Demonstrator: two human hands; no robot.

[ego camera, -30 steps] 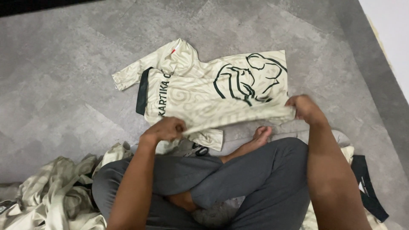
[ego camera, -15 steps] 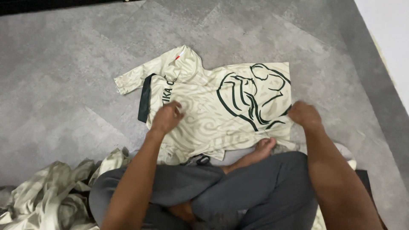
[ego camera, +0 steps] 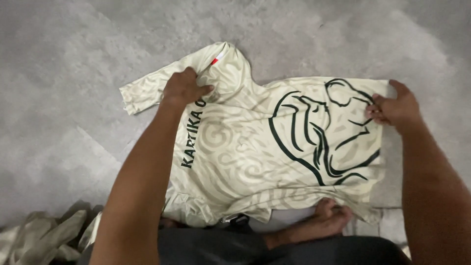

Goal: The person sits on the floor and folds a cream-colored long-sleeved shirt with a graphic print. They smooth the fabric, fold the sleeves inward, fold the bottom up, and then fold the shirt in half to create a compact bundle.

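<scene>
The left hand [ego camera: 185,89] grasps the collar end of a cream patterned jersey [ego camera: 255,147] spread on grey floor [ego camera: 59,98]; the right hand [ego camera: 396,108] pinches its hem, a bare foot [ego camera: 329,220] touching its near edge.

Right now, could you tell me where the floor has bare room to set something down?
Bare grey floor lies beyond the jersey, and left of its sleeve. It is crowded near the person: left hand, right hand, a foot and heaped cloth.
</scene>
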